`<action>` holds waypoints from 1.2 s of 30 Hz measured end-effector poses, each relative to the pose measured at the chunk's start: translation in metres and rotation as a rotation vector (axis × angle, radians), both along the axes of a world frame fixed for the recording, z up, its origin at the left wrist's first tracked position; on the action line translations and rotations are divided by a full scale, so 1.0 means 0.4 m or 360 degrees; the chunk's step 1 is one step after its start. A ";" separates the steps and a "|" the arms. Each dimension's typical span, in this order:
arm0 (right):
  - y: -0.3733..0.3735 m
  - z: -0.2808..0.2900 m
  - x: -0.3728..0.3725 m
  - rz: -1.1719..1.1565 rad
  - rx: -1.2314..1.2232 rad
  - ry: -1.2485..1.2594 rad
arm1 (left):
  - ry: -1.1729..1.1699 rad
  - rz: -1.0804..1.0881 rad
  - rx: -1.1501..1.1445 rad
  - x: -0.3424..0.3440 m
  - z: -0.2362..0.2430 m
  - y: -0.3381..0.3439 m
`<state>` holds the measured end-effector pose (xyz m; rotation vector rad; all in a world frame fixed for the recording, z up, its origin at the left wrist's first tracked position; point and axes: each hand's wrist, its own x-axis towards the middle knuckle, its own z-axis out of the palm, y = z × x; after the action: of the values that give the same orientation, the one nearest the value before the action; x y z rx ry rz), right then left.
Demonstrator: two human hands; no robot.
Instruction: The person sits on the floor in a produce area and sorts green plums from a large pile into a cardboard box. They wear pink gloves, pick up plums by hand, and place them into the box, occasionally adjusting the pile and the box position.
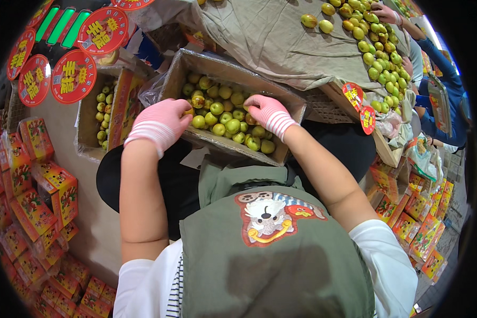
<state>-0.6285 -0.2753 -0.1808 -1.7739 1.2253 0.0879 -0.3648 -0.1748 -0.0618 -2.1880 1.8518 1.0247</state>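
Note:
Green jujubes (232,125) with brown patches fill an open cardboard box (287,95) lined with clear plastic, in front of my lap. My left hand (161,123), in a pink glove with a white striped cuff, reaches over the box's left side. Its fingers are closed on a jujube (187,112) at the fingertips. My right hand (270,112), in a matching glove, is above the right part of the fruit. Its fingers are bent together beside the jujubes, and whatever is between them is hidden.
A cloth-covered table (259,45) ahead bears loose jujubes (384,61) at its right, with another person's gloved hand (388,13). A second fruit box (93,151) stands left. Stacked red-yellow cartons (34,212) lie far left, more at right. Round red labels (73,77) hang upper left.

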 end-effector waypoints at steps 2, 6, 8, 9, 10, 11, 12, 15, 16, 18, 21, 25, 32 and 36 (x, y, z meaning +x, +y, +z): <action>-0.024 0.033 0.031 0.0062 0.0219 0.0146 | 0.0184 0.0095 -0.0142 0.046 0.008 0.045; -0.015 0.013 0.116 0.0466 -0.0091 0.0024 | -0.0011 0.0284 -0.0162 0.108 0.012 0.075; -0.003 -0.004 0.176 0.0660 -0.0173 0.0122 | -0.0074 0.0421 -0.0022 0.116 0.010 0.053; 0.008 -0.015 0.201 0.0743 -0.0220 0.0192 | -0.0059 0.0386 -0.0040 0.117 -0.002 0.045; 0.019 -0.021 0.224 0.0812 -0.0201 0.0353 | -0.0044 0.0353 -0.0059 0.116 -0.013 0.038; 0.033 -0.024 0.237 0.0838 -0.0199 0.0493 | -0.0030 0.0318 -0.0080 0.114 -0.017 0.035; 0.042 -0.045 0.239 0.0851 -0.0217 0.0509 | -0.0061 0.0296 -0.0050 0.108 -0.018 0.032; 0.039 -0.046 0.240 0.0907 -0.0201 0.0518 | -0.0055 0.0233 0.0019 0.100 -0.040 0.018; 0.039 -0.043 0.237 0.0937 -0.0178 0.0517 | -0.0047 0.0235 0.0062 0.100 -0.044 0.019; 0.008 -0.030 0.209 0.0700 -0.0197 0.0346 | -0.0067 0.0234 0.0036 0.099 -0.041 0.023; -0.046 0.025 0.154 0.0534 -0.0037 0.0255 | -0.0103 0.0231 0.0034 0.086 -0.035 0.029; -0.018 0.009 0.085 0.0978 -0.0544 0.0317 | -0.0079 0.0158 0.0034 0.063 -0.037 0.024; 0.070 0.012 0.115 0.1350 -0.0558 0.0499 | -0.0048 0.0025 -0.0052 0.046 -0.060 0.012; 0.070 0.028 0.157 0.1604 -0.0544 0.0666 | 0.0221 0.0133 -0.0304 0.029 -0.060 0.005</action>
<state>-0.5657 -0.2473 -0.1695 -2.6152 0.4980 0.9066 -0.3531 -0.1726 -0.0858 -2.3754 2.0098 1.0815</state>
